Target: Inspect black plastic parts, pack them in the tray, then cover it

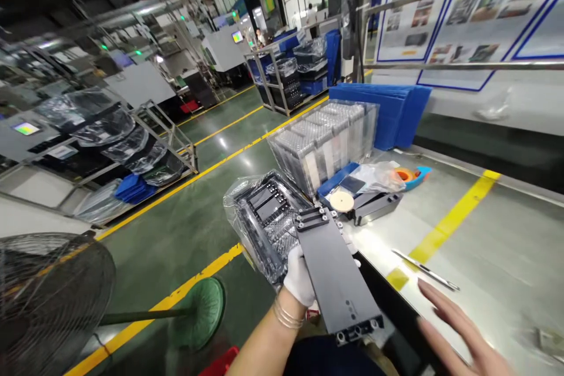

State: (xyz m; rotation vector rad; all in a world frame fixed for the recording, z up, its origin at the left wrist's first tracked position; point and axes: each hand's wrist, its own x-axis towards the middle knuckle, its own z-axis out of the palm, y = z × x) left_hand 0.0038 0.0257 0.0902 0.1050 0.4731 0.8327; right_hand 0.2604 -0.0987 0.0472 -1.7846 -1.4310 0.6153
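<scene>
Around the left edge of the long grey case [337, 270], the gloved left hand [300, 276] has its grip pressed firmly, with white fingertips just visible at the opposite edge. The case slants up and away from the wearer, black end blocks at both ends. Right of the case, the bare right hand [462, 329] is blurred, its grip spread and nothing visible in it. The step in hand seems to be holding and turning the case for handling or checking; the next move probably calls for a steady left grip while the right hand supports the lower end or fetches something.

Right of the case lies the bright counter [489, 247], crossed by yellow tape [458, 214], with a slim metal tool [425, 270] on it. Just beyond the case's far end are a round disc [342, 201], a second case [378, 208] and an orange roll [404, 175]; farther off stand a bubble-wrapped stack [324, 138] and blue sheets [383, 114]. Left of the case sits a plastic-lined tray [264, 217] of black parts. Well left of it, a fan [53, 294] stands over the green floor [233, 147]; far beyond are racks [282, 94] and machines [224, 47].
</scene>
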